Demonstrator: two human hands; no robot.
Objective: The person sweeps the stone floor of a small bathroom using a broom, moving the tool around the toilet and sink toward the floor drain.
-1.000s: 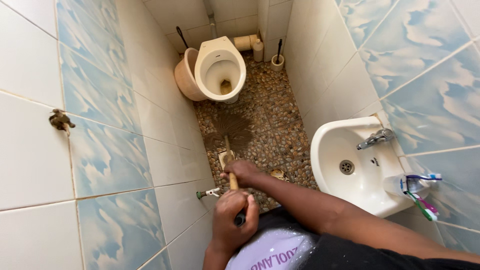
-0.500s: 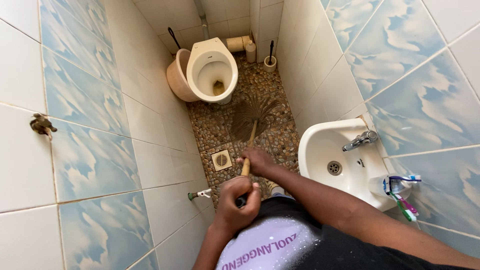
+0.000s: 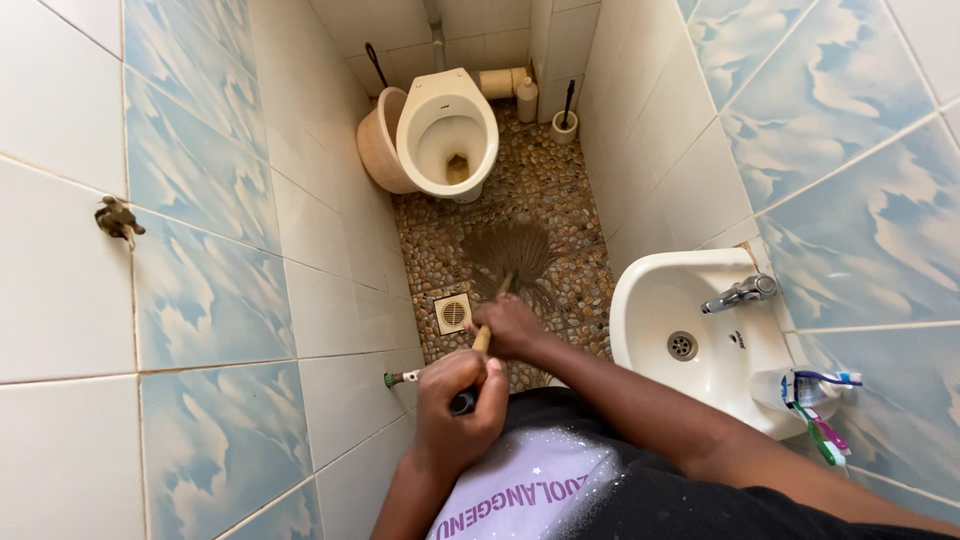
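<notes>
We grip the broom [image 3: 503,262] two-handed for sweeping leverage, left hand [image 3: 460,400] closed near the handle's top, right hand [image 3: 510,325] closed lower, bristles fanned on pebble floor [image 3: 540,195] just beyond the right hand, beside the drain [image 3: 453,313].

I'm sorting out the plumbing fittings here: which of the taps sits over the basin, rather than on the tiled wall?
The chrome tap on the white sink, at the right. The small valve by the left hand and the old fitting are wall-mounted.

Toilet [image 3: 447,130] at the far end — basin [image 3: 650,300] right, floor drain [image 3: 452,313] between.
</notes>
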